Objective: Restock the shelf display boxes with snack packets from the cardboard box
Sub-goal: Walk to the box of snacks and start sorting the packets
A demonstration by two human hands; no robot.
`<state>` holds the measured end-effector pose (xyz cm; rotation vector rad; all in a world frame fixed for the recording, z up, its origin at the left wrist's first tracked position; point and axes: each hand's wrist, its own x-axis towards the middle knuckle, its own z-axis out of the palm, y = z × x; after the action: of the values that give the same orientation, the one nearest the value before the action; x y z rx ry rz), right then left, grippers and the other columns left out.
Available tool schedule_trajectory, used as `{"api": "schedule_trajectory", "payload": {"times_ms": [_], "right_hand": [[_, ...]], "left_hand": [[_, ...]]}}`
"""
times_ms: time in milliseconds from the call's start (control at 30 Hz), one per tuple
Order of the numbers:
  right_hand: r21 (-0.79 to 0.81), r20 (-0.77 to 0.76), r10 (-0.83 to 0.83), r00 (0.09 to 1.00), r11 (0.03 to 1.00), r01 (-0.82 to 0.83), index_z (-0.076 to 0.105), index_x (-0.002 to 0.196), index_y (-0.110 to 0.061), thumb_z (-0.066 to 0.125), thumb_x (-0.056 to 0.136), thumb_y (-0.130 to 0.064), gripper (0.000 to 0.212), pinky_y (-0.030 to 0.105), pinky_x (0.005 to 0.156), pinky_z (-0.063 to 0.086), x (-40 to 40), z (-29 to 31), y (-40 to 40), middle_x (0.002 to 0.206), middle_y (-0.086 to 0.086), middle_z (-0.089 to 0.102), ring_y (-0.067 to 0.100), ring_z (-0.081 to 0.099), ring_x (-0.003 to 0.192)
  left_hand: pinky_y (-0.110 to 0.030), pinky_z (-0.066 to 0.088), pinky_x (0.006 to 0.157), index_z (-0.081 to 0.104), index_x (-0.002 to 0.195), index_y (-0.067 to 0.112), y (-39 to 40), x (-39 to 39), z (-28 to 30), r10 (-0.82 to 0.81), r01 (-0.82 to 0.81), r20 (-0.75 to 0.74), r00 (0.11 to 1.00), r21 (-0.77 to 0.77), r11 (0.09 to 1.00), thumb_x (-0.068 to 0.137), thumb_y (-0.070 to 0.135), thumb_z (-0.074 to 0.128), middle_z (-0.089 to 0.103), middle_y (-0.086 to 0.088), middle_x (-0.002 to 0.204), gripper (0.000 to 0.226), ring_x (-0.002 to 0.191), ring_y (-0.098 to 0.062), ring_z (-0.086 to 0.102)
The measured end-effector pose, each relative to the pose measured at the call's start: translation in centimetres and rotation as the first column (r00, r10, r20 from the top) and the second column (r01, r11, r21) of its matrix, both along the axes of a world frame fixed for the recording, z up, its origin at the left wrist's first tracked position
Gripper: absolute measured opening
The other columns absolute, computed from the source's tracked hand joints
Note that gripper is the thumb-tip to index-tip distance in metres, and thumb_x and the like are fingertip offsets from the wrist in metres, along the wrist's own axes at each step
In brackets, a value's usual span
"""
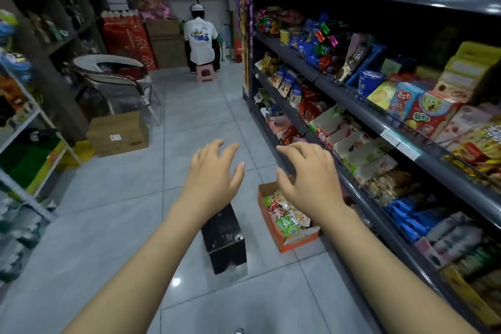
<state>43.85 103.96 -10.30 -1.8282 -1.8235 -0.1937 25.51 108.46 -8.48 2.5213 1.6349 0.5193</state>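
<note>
Head view: cardboard box (288, 238) below empty right hand (309, 173).

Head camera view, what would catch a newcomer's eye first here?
Two bare hands, left hand and right hand, spread open in mid-air over the aisle floor. Below the right one, an orange cardboard box of snack packets sits on the tiles beside the crowded shelves.

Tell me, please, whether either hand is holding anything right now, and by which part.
Nothing is held. The left hand and right hand are both open with fingers spread, above the floor and the orange cardboard box of snack packets.
</note>
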Motion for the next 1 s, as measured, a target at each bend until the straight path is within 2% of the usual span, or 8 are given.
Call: {"api": "schedule_trajectory", "payload": {"times_ms": [333,567,733,1000], "right_hand": [[-0.094,-0.023,-0.134,0.991,0.987,0.132,0.052,0.130,-0.024,0.051,0.088,-0.034,0.043,0.031,0.104,0.019,2.9,-0.2,13.4,0.124,-0.003,0.052,0.019,0.042,0.118],[-0.122,-0.049,-0.176,0.983,0.978,0.169,0.055,0.127,-0.019,0.051,0.085,-0.034,0.044,0.035,0.098,0.028,7.4,-2.0,21.3,0.118,0.002,0.055,0.023,0.046,0.113],[-0.121,-0.054,-0.162,0.985,0.981,0.154,0.056,0.126,-0.020,0.046,0.084,-0.036,0.046,0.033,0.097,0.025,11.9,-2.9,28.4,0.114,0.000,0.055,0.022,0.046,0.111],[-0.133,-0.064,-0.117,0.991,0.985,0.108,0.056,0.126,-0.020,0.053,0.085,-0.031,0.043,0.030,0.096,0.021,19.1,-2.5,40.4,0.115,0.001,0.055,0.023,0.047,0.111]], "left_hand": [[-0.038,0.019,0.112,0.037,0.142,0.017,16.8,3.6,0.9,-0.143,0.142,-0.015,0.990,-0.034,0.989,0.098,0.038,0.037,0.031,-0.011,0.148,0.048,0.137,-0.025,0.027],[-0.039,0.019,0.112,0.037,0.141,0.016,25.1,8.5,-1.0,-0.214,0.211,-0.026,0.976,-0.080,0.974,0.098,0.037,0.038,0.031,-0.012,0.147,0.048,0.138,-0.026,0.025],[-0.040,0.021,0.111,0.038,0.141,0.016,32.0,13.3,-2.1,-0.217,0.214,-0.041,0.975,-0.065,0.975,0.097,0.037,0.039,0.034,-0.013,0.146,0.048,0.137,-0.027,0.028],[-0.041,0.023,0.110,0.040,0.140,0.015,42.5,20.2,-1.7,-0.172,0.171,-0.019,0.985,-0.050,0.984,0.097,0.036,0.040,0.036,-0.013,0.144,0.048,0.135,-0.028,0.030]]}}
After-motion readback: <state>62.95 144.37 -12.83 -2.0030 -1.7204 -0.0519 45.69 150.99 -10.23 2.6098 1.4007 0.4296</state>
